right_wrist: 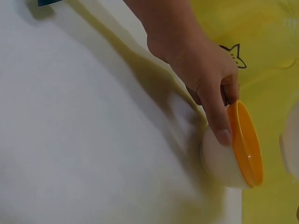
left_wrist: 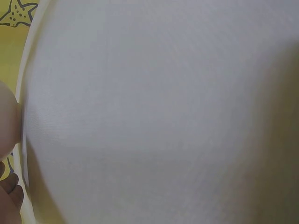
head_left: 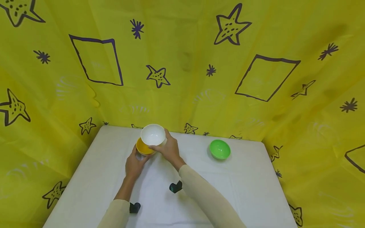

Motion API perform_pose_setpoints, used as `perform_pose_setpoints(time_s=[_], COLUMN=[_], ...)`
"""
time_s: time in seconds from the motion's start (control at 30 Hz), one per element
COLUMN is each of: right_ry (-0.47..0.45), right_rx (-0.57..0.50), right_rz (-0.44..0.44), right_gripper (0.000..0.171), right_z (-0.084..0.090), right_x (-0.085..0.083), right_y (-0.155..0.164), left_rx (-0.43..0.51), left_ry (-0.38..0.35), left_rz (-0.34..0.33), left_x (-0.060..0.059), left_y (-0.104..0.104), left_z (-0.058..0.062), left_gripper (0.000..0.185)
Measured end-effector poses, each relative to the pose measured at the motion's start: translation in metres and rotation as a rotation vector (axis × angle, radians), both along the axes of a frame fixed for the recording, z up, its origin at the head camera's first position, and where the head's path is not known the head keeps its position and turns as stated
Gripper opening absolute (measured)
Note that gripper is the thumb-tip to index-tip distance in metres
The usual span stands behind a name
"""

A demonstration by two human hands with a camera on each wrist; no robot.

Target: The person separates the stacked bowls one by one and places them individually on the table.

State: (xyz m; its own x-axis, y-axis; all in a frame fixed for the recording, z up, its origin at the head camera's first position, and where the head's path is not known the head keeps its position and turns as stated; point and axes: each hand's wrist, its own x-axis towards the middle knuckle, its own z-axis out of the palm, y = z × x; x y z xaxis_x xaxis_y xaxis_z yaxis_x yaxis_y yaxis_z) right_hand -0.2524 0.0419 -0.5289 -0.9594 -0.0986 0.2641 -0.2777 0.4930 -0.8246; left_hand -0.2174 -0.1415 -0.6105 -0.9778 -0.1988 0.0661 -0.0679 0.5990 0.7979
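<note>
My left hand (head_left: 135, 165) grips a bowl with an orange inside (head_left: 143, 147) near the table's far edge. The right wrist view shows this orange-lined bowl (right_wrist: 247, 149) tilted, its outside white, with the thumb along its outer wall. A white bowl (head_left: 153, 135) is in my right hand (head_left: 171, 148), pinched at its right side. It overlaps the back of the orange-lined bowl in the head view. Only a slice of the white bowl (right_wrist: 292, 144) enters the right wrist view. At the left wrist view's left edge, part of a pale bowl (left_wrist: 7, 121) and some fingers (left_wrist: 10, 193) show.
A green bowl (head_left: 220, 149) sits upright on the white-covered table (head_left: 245, 183), to the right of both hands. Yellow curtains (head_left: 182, 104) with dark star drawings hang behind the table and at its sides. Small black devices (head_left: 176, 186) show beside the forearms.
</note>
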Motion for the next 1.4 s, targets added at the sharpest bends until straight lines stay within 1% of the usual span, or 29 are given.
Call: perform_pose_setpoints(time_s=[0.27,0.43,0.53,0.73,0.83,1.07,1.4], right_ry=[-0.01,-0.005,-0.018,-0.045,-0.038,-0.013,0.031], right_rx=[-0.052,-0.041,-0.036,-0.041,-0.046,-0.047,-0.046], right_rz=[-0.031,-0.06,-0.071,-0.119,-0.141,-0.195,-0.243], right_gripper=[0.094,0.094,0.093,0.099,0.1,0.103,0.098], right_z=[0.001,-0.001,-0.002,-0.002,-0.002,-0.008,-0.009], right_x=[-0.001,-0.003,-0.003,-0.002,-0.002,-0.004,-0.004], right_y=[0.016,0.03,0.04,0.055,0.061,0.077,0.095], left_rx=[-0.002,-0.002,-0.004,-0.009,-0.006,-0.005,-0.009], left_ry=[0.015,0.018,0.018,0.001,0.005,0.04,0.008], left_rz=[-0.019,-0.018,-0.017,-0.022,-0.024,-0.014,-0.007], left_x=[0.0,0.001,0.001,0.0,0.0,0.001,0.001], left_y=[0.0,0.0,0.001,0.0,0.0,0.001,0.003], left_z=[-0.001,-0.002,-0.003,-0.005,-0.005,-0.006,-0.002], left_gripper=[0.097,0.098,0.097,0.098,0.098,0.094,0.096])
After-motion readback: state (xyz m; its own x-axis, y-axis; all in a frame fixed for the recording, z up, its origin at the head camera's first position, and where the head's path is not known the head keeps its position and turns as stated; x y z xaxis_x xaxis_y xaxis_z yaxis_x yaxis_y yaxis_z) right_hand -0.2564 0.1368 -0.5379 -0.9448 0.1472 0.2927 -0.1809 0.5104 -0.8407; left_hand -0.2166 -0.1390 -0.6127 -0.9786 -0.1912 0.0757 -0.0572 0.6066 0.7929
